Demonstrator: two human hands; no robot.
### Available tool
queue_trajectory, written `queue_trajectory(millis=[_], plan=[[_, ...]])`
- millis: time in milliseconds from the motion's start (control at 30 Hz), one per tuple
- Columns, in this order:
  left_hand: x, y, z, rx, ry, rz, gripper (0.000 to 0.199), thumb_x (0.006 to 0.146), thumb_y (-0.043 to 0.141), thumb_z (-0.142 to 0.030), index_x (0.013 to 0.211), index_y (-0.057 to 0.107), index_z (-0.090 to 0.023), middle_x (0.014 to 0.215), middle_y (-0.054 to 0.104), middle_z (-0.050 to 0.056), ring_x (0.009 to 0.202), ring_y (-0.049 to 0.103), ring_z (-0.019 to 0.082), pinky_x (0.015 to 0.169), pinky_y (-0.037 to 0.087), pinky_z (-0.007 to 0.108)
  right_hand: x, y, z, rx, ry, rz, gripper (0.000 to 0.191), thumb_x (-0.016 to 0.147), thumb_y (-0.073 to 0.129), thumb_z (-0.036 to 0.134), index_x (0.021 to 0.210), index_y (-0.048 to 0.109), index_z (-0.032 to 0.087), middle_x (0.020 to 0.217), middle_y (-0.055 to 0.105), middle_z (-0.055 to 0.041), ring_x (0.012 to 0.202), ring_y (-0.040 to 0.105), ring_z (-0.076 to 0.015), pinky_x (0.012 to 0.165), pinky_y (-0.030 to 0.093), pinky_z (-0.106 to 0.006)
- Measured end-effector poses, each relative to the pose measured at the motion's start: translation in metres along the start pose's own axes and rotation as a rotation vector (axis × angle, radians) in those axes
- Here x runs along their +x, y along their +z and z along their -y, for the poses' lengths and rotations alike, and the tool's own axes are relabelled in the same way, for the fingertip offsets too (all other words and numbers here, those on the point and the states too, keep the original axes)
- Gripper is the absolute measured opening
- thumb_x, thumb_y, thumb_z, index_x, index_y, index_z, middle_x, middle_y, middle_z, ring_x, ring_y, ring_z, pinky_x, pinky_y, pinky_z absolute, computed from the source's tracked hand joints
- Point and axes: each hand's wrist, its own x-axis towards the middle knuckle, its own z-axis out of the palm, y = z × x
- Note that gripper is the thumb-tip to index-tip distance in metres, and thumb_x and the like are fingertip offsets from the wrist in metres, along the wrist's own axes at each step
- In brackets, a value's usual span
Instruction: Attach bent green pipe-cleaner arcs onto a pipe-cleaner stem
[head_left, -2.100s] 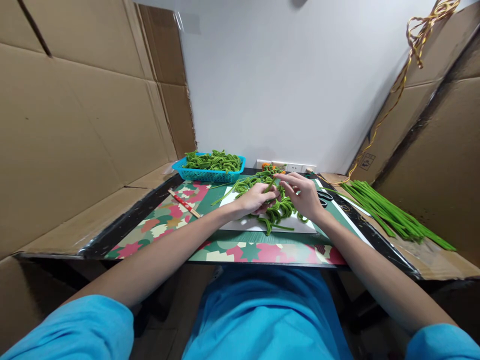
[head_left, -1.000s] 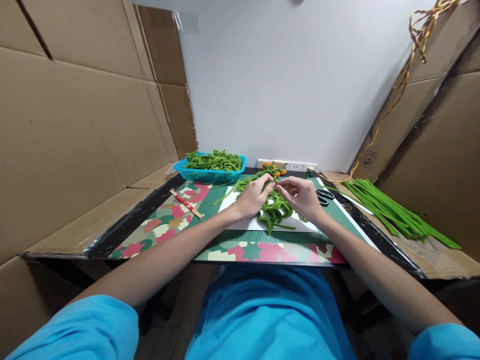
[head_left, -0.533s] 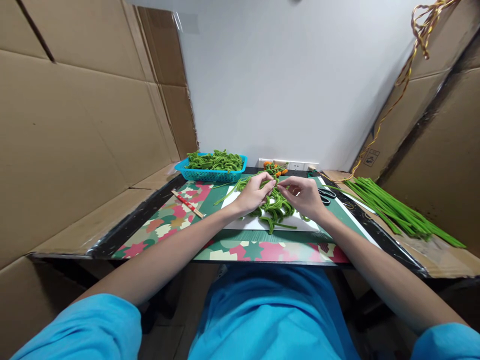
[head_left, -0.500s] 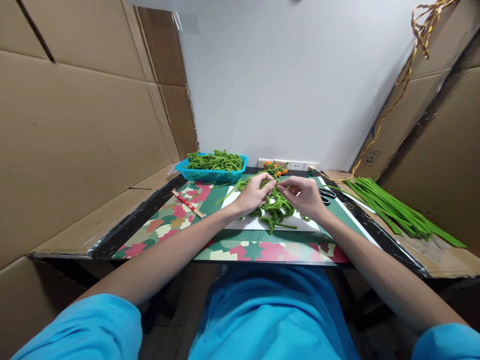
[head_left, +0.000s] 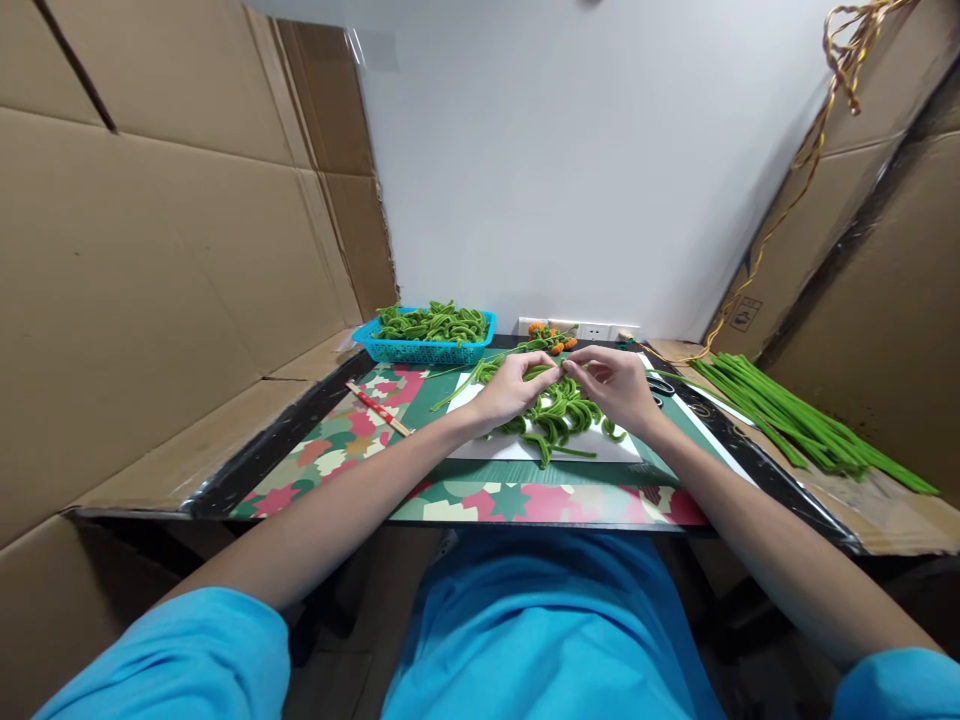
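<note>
My left hand (head_left: 517, 388) and my right hand (head_left: 613, 385) meet fingertip to fingertip above a white sheet (head_left: 469, 450). Both are closed in a pinch on a short piece of green pipe cleaner, mostly hidden by the fingers. Under and around them, bent and curled green pipe cleaner pieces (head_left: 555, 425) lie heaped on the sheet. Behind the hands is a small bunch of orange fuzzy flowers with green stems (head_left: 559, 340). Black-handled scissors (head_left: 660, 387) lie just right of my right hand, partly covered by it.
A blue basket (head_left: 424, 352) full of curled green pieces stands at the back left. Wrapped chopsticks (head_left: 380, 408) lie on the patterned mat (head_left: 315, 450). Long straight green pipe cleaners (head_left: 810, 415) are piled at the right. Cardboard walls (head_left: 150, 250) flank the table.
My fingertips have drawn closer together, the right hand turning slightly inward over the left. Both hands stay above the sheet. The view has shifted very slightly.
</note>
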Motion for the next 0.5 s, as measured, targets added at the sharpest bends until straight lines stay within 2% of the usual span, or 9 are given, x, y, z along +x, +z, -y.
queue_trajectory(millis=[100, 200, 300, 400, 500], plan=[[-0.0003, 0.0004, -0.0013, 0.092, 0.040, 0.023, 0.043, 0.088, 0.072, -0.058, 0.090, 0.063, -0.016, 0.060, 0.048, -0.006, 0.051, 0.042, 0.009, 0.051, 0.032, 0.021, -0.0014, 0.0007, 0.0004, 0.049, 0.023, 0.050, 0.042, 0.094, 0.068, 0.060, 0.086, 0.073, 0.020, 0.073, 0.071, -0.0048, 0.051, 0.062, -0.0154, 0.044, 0.049, -0.026], [0.0003, -0.0001, -0.0016, 0.200, 0.127, 0.013, 0.040, 0.091, 0.069, -0.056, 0.087, 0.065, -0.016, 0.074, 0.058, 0.000, 0.068, 0.052, 0.013, 0.063, 0.040, 0.023, -0.0021, 0.0022, 0.0009, 0.140, 0.070, 0.071, 0.039, 0.090, 0.072, 0.059, 0.086, 0.072, 0.020, 0.072, 0.070, -0.0042, 0.049, 0.062, -0.0151, 0.043, 0.047, -0.026], [0.0007, 0.0001, -0.0006, 0.249, 0.192, 0.020, 0.038, 0.094, 0.064, -0.053, 0.088, 0.066, -0.015, 0.084, 0.061, 0.001, 0.078, 0.055, 0.014, 0.072, 0.043, 0.024, -0.0012, 0.0028, 0.0017, 0.225, 0.122, 0.075, 0.038, 0.086, 0.078, 0.056, 0.084, 0.071, 0.019, 0.069, 0.068, -0.0027, 0.046, 0.060, -0.0141, 0.040, 0.044, -0.025], [0.0003, 0.0020, 0.0003, 0.187, 0.157, 0.047, 0.036, 0.095, 0.063, -0.053, 0.095, 0.065, -0.016, 0.078, 0.057, -0.001, 0.069, 0.051, 0.012, 0.064, 0.040, 0.023, 0.0003, 0.0024, 0.0031, 0.234, 0.138, 0.074, 0.039, 0.086, 0.078, 0.057, 0.084, 0.069, 0.019, 0.065, 0.065, -0.0011, 0.045, 0.058, -0.0134, 0.039, 0.042, -0.024], [-0.0001, 0.0037, 0.0003, 0.054, 0.075, 0.036, 0.039, 0.094, 0.064, -0.056, 0.098, 0.059, -0.018, 0.065, 0.046, -0.006, 0.055, 0.041, 0.010, 0.053, 0.034, 0.022, 0.0010, 0.0019, 0.0035, 0.227, 0.143, 0.066, 0.041, 0.088, 0.074, 0.061, 0.088, 0.068, 0.020, 0.066, 0.065, -0.0007, 0.045, 0.057, -0.0130, 0.039, 0.043, -0.025]])
